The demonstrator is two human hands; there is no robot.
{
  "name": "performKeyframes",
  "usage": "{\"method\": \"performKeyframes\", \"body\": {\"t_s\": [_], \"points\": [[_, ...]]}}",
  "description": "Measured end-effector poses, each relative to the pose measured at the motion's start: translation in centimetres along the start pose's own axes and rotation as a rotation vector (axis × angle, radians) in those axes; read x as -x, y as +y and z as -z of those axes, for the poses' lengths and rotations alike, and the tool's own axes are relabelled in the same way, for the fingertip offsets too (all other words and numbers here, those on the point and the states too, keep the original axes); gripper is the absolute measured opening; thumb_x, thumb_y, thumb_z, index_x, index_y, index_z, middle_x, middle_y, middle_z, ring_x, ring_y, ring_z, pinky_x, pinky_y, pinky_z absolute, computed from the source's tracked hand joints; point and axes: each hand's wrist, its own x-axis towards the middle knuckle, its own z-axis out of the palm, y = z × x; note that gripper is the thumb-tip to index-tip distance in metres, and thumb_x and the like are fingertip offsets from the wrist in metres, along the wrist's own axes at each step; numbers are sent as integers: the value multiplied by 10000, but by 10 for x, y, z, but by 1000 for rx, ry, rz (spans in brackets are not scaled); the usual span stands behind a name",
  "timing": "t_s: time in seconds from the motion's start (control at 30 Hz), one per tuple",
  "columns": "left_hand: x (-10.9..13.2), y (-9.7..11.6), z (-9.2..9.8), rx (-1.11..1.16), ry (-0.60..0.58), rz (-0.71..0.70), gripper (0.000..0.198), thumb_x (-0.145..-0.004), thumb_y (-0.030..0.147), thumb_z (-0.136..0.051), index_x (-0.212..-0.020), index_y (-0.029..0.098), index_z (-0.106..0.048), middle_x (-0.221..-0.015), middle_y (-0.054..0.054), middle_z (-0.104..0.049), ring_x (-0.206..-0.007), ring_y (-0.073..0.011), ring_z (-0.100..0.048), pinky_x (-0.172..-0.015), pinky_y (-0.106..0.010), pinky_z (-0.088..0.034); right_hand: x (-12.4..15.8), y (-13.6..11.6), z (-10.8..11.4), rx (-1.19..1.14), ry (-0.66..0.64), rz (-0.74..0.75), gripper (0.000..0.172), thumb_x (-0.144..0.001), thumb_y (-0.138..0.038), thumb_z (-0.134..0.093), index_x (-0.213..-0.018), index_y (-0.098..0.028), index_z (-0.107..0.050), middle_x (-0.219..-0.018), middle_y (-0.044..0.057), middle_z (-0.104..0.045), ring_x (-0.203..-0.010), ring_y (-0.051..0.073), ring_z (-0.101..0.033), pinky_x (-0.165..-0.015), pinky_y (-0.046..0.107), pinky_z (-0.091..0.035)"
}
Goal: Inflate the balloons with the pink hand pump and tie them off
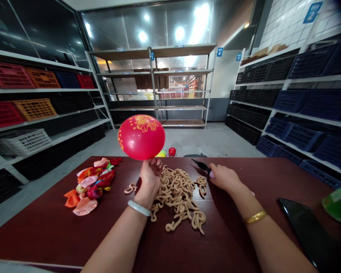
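Note:
My left hand (151,177), with a pale bangle on the wrist, is closed at the lower end of an inflated red balloon (141,137) with yellow printed figures. Its fingers hide the balloon's neck. My right hand (224,176) is closed around a black pointed tool (201,165) with a pale purple part at the grip; its exact kind is unclear. The tip points left, away from the balloon. Between my hands lies a tangled heap of beige cord-like loops (177,189). Left of it are a small separate loop (130,187) and a pile of deflated balloons (92,182) in several colours.
A black phone or tablet (307,231) lies on the dark red table (53,223) at right, near a green object (339,204). Beyond the table, a small red ball or balloon (172,151) is on the floor. Shelves with crates (35,109) line both sides.

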Motion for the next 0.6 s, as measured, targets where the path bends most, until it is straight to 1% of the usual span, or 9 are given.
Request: {"method": "performKeyframes", "body": {"t_s": [0.1, 0.23, 0.3, 0.37, 0.43, 0.5, 0.53, 0.57, 0.6], "points": [[7, 2, -3, -19, -1, 18, 275, -762, 292, -444, -552, 211, -286, -508, 28, -358, -451, -110, -395, -461, -228, -392, -1, 3, -2, 2, -13, -31, 446, -787, -274, -562, -1224, -190, -526, -1084, 154, -637, -1033, 307, -609, -787, 382, -418], [13, 4, -6, -81, -5, -46, 281, -763, 359, -477, -581, 212, -322, -537, 45, -336, -455, -112, -387, -437, -229, -396, -1, 8, -3, -9, -19, -82, 438, -787, -302, -584, -1205, -181, -545, -1096, 161, -631, -1023, 309, -614, -780, 385, -427], [13, 5, -6, -100, -16, -52, 283, -769, 374, -483, -593, 213, -331, -545, 48, -336, -455, -112, -385, -433, -231, -404, -1, 12, -3, -13, -24, -103, 431, -795, -314, -592, -1201, -174, -558, -1095, 166, -630, -1017, 314, -615, -781, 394, -433], [12, 4, -5, -111, -29, -11, 276, -773, 367, -481, -598, 215, -331, -546, 46, -348, -454, -113, -390, -440, -238, -415, -1, 13, -1, -19, 27, -105, 446, -800, -341, -614, -1211, -175, -569, -1128, 170, -620, -1046, 325, -598, -823, 424, -430], [10, 1, -4, -120, -49, 39, 271, -775, 349, -495, -599, 213, -340, -554, 39, -372, -468, -116, -414, -458, -241, -424, -1, 7, 2, -74, 176, -49, 450, -819, -369, -619, -1228, -187, -581, -1196, 161, -602, -1121, 321, -556, -915, 452, -400], [9, -4, -4, -128, -76, 47, 257, -771, 325, -540, -608, 202, -385, -591, 25, -430, -515, -119, -465, -503, -244, -448, 1, -8, 8, -239, 349, 75, 356, -866, -373, -573, -1175, -205, -631, -1200, 122, -617, -1157, 276, -533, -986, 426, -370], [9, -6, -4, -124, -99, 37, 245, -767, 311, -571, -617, 193, -416, -624, 15, -468, -556, -121, -498, -544, -248, -465, 2, -19, 12, -358, 403, 152, 304, -891, -366, -537, -1121, -212, -661, -1164, 100, -642, -1138, 245, -543, -991, 394, -375], [9, -9, -4, -111, -129, 25, 232, -759, 295, -606, -629, 183, -450, -664, 5, -505, -604, -123, -529, -596, -254, -482, 4, -31, 15, -492, 423, 224, 268, -906, -355, -509, -1047, -216, -690, -1099, 78, -671, -1089, 219, -568, -969, 362, -397], [9, -11, -4, -90, -161, 22, 220, -749, 280, -642, -643, 174, -481, -700, -3, -535, -653, -126, -554, -654, -263, -494, 6, -45, 18, -617, 409, 291, 255, -908, -347, -501, -981, -213, -706, -1023, 64, -694, -1028, 205, -592, -935, 344, -421]]}}
